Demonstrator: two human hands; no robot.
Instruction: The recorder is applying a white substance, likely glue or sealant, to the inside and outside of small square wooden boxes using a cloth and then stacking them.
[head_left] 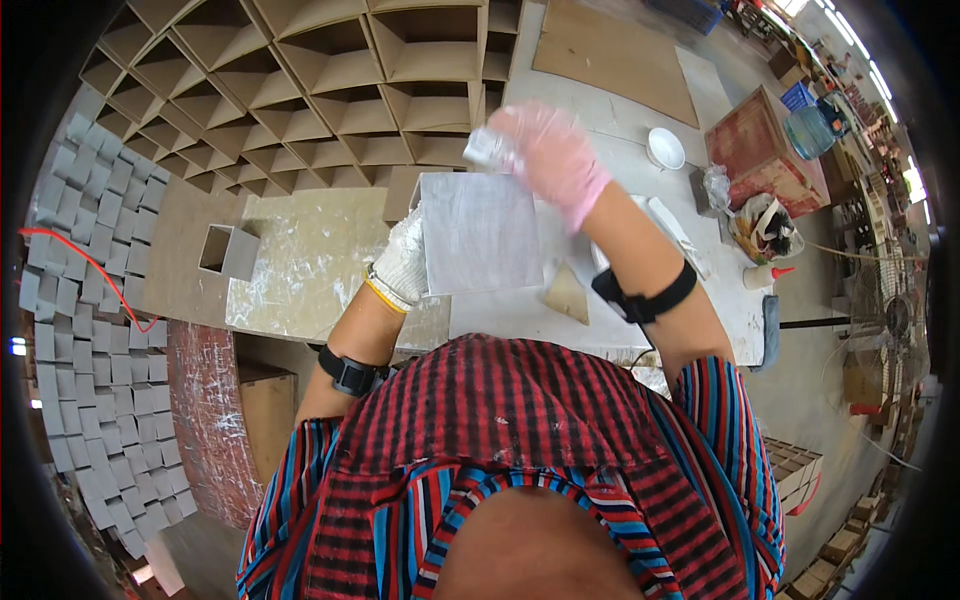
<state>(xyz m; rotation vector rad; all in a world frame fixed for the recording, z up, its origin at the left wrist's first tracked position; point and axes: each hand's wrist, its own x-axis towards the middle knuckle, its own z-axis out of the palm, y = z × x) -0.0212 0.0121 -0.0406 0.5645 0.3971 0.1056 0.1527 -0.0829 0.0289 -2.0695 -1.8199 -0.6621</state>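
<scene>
A square-sided grey box [482,235] is held up over the worktable in front of me. My left hand [403,262], in a white knit glove, grips it at its left side, and part of the fingers is hidden behind it. Just above the box's upper right edge is my right hand [550,155], in a pink glove and somewhat blurred. Its fingers are closed around a crumpled whitish wad [484,149], whose material I cannot make out. A small tan triangular piece [567,297] lies on the table to the right of the box.
Brown cardboard compartments [330,105] rise at the far left. Another grey box [228,252] sits on the left board, beside many stacked grey boxes [100,300]. To the right are a white bowl [665,149], a red-capped bottle [765,276] and a reddish crate [765,150].
</scene>
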